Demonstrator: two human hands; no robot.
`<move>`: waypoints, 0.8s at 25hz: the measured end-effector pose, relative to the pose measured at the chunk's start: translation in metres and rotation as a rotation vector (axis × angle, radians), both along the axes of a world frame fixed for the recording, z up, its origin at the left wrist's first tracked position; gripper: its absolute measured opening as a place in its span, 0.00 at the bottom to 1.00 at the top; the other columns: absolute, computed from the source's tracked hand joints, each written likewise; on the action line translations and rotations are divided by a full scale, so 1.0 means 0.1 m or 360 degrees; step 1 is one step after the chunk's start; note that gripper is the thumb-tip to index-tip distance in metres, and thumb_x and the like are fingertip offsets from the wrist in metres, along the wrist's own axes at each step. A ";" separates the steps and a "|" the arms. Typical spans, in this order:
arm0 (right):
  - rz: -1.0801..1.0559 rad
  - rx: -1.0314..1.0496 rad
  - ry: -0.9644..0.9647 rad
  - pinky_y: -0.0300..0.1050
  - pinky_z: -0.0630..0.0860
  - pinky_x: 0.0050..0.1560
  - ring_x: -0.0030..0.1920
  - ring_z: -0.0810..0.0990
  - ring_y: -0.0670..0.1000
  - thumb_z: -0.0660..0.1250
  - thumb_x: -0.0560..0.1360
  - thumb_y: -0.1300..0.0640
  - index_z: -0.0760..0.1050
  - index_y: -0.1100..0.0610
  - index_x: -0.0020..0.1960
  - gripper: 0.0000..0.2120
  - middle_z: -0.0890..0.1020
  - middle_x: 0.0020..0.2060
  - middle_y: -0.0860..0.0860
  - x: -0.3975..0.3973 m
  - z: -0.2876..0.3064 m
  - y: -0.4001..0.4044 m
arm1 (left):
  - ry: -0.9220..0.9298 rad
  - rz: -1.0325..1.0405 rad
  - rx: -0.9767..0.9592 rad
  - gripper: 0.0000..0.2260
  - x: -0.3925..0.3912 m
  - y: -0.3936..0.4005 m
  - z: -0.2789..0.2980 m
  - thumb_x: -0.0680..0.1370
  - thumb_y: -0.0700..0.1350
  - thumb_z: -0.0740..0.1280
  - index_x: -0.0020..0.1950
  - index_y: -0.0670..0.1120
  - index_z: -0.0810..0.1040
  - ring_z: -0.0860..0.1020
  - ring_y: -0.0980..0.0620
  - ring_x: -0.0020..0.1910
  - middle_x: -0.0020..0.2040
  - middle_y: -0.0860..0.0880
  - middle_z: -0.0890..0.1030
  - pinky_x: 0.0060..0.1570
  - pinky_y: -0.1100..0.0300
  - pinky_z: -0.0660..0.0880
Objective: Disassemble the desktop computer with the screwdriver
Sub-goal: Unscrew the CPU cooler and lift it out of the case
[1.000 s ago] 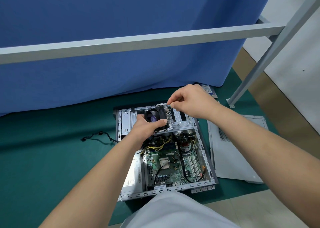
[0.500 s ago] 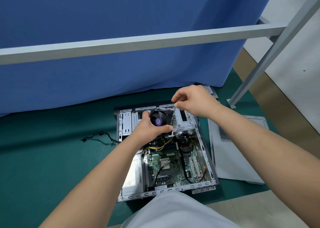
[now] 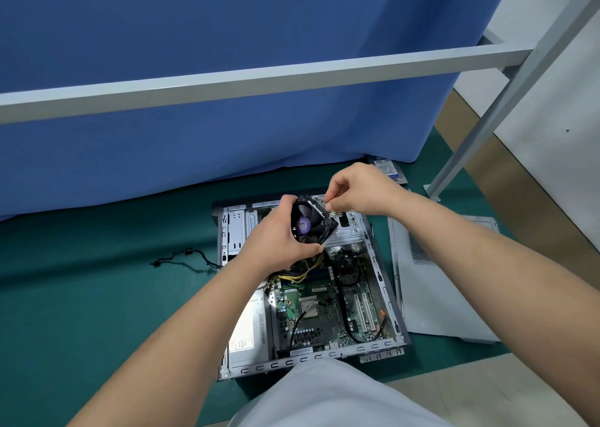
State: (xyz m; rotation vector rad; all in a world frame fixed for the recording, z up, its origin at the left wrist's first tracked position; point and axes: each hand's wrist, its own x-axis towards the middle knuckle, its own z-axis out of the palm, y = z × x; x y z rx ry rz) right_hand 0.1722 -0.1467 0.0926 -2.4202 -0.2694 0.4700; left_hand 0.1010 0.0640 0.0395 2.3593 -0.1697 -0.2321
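Observation:
An open desktop computer case (image 3: 386, 284) lies flat on a green mat, its green motherboard (image 3: 328, 309) exposed with the bare CPU in its socket. Above the case's far end I hold the CPU cooler (image 3: 311, 222), a black fan with a purple hub label on a finned metal heatsink. My left hand (image 3: 276, 238) grips the fan's left and lower edges. My right hand (image 3: 360, 189) pinches the heatsink's top right corner. No screwdriver is in view.
The removed grey side panel (image 3: 438, 284) lies right of the case. A loose black cable (image 3: 185, 259) lies on the mat to the left. A small drive (image 3: 388, 168) rests by the blue curtain. A grey metal frame bar (image 3: 259, 79) crosses overhead; its leg (image 3: 480, 128) stands at right.
I have turned the cooler so its fan face points toward me, and raised it slightly. My right hand has shifted a little to the right along the heatsink's top.

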 end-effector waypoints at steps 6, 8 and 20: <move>-0.0362 0.0651 0.0917 0.42 0.76 0.43 0.36 0.77 0.48 0.74 0.74 0.65 0.80 0.60 0.49 0.06 0.81 0.42 0.56 0.02 -0.05 -0.23 | -0.0048 0.0028 -0.0110 0.39 0.02 -0.02 0.04 0.59 0.68 0.76 0.65 0.64 0.62 0.79 0.54 0.50 0.54 0.61 0.78 0.47 0.57 0.75; -0.0467 0.0740 0.1217 0.50 0.82 0.51 0.41 0.83 0.51 0.73 0.76 0.59 0.78 0.59 0.55 0.10 0.82 0.50 0.55 -0.05 -0.16 -0.32 | -0.0031 0.0053 -0.0154 0.39 0.01 -0.05 0.02 0.59 0.68 0.77 0.65 0.65 0.63 0.80 0.55 0.51 0.54 0.62 0.79 0.50 0.56 0.78; -0.0712 0.1578 0.1482 0.51 0.83 0.50 0.53 0.86 0.61 0.72 0.71 0.56 0.84 0.63 0.54 0.15 0.84 0.52 0.64 -0.29 -0.69 -0.50 | 0.0846 0.0230 -0.1325 0.12 0.18 -0.08 -0.01 0.79 0.54 0.72 0.62 0.59 0.83 0.81 0.50 0.59 0.61 0.51 0.84 0.60 0.50 0.78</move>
